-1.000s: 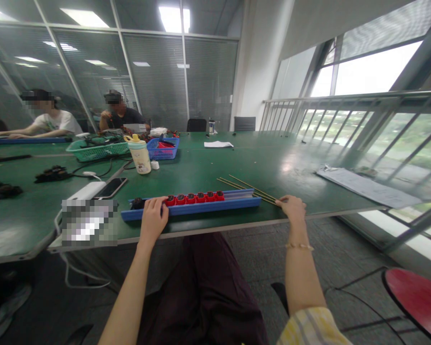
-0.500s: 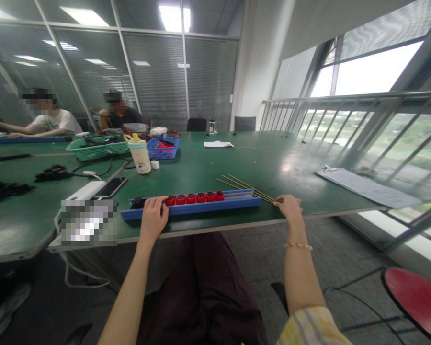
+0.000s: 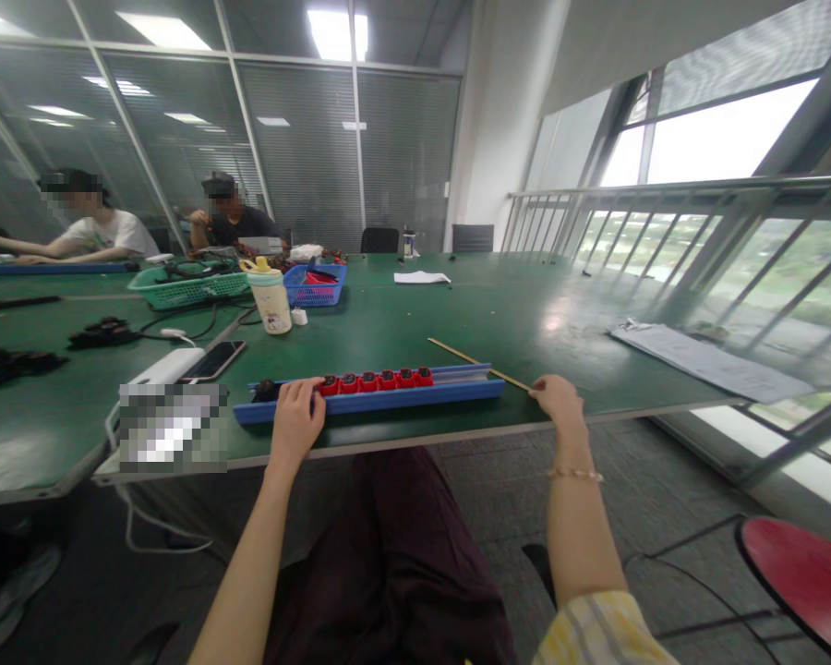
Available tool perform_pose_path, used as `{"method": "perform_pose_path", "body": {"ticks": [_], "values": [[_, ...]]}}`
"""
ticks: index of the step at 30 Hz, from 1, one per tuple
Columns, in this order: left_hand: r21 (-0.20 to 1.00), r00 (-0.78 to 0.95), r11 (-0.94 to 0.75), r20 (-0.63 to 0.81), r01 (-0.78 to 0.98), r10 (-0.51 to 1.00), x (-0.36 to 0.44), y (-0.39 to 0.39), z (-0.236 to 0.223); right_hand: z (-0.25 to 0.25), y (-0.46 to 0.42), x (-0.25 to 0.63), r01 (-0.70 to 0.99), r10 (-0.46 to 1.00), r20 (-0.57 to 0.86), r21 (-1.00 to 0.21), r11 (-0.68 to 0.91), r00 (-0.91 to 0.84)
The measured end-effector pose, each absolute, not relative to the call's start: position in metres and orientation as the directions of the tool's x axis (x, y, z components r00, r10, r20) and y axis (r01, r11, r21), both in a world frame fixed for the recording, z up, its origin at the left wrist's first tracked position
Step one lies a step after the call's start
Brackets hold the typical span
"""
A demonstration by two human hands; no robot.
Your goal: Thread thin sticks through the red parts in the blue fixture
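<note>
A long blue channel (image 3: 402, 401) lies near the table's front edge, holding a row of several red blocks with black tops (image 3: 368, 382) and a black part (image 3: 264, 392) at its left end. My left hand (image 3: 297, 411) is closed over the channel's left portion, thumb beside the first visible red block; what its fingertips touch inside is hidden. Off the channel's right end, my right hand (image 3: 558, 399) pinches the near end of a thin tan stick (image 3: 475, 358). The stick slants away to the left, passing behind the channel's right end.
A phone (image 3: 214, 361), white power bank (image 3: 161, 368) and cables lie left. Behind them stand a cream cup (image 3: 270, 300), a green basket (image 3: 188, 292) and a blue basket (image 3: 313, 294). Papers (image 3: 706, 358) lie right. Two people sit across at far left.
The stick appeared as several fanned-out thin lines; now it shows as a single line from my right hand. Both hands and the channel stay nearly in place.
</note>
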State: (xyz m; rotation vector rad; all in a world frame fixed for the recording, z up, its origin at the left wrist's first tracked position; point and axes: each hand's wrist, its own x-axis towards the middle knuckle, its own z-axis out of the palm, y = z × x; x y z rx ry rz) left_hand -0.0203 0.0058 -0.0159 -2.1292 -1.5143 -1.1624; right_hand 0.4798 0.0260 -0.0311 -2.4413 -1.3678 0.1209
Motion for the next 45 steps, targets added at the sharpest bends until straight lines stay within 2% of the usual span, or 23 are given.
{"method": "perform_pose_path", "body": {"ticks": [3, 9, 20, 30, 39, 45], "values": [[0.218, 0.125, -0.412, 0.740, 0.885, 0.661, -0.020, 0.005, -0.015, -0.029, 0.025, 0.479, 0.809, 0.835, 0.066, -0.301, -0.505, 0.546], [0.218, 0.126, -0.414, 0.742, 0.884, 0.659, -0.020, 0.006, -0.016, -0.029, 0.024, 0.472, 0.855, 0.870, 0.080, -0.248, -0.455, 0.486], [0.213, 0.127, -0.413, 0.745, 0.885, 0.655, -0.021, 0.007, -0.017, -0.033, 0.025, 0.448, 0.829, 0.817, 0.145, -0.079, -0.553, 0.558], [0.210, 0.127, -0.411, 0.745, 0.887, 0.655, -0.020, 0.006, -0.016, -0.033, 0.028, 0.451, 0.795, 0.792, 0.091, -0.142, -0.590, 0.604], [0.213, 0.125, -0.413, 0.746, 0.886, 0.654, -0.020, 0.006, -0.017, -0.033, 0.026, 0.443, 0.723, 0.709, 0.146, -0.178, -0.668, 0.690], [0.199, 0.134, -0.417, 0.753, 0.887, 0.644, -0.020, 0.007, -0.018, -0.022, 0.022, 0.458, 0.727, 0.749, 0.050, -0.290, -0.622, 0.661]]}}
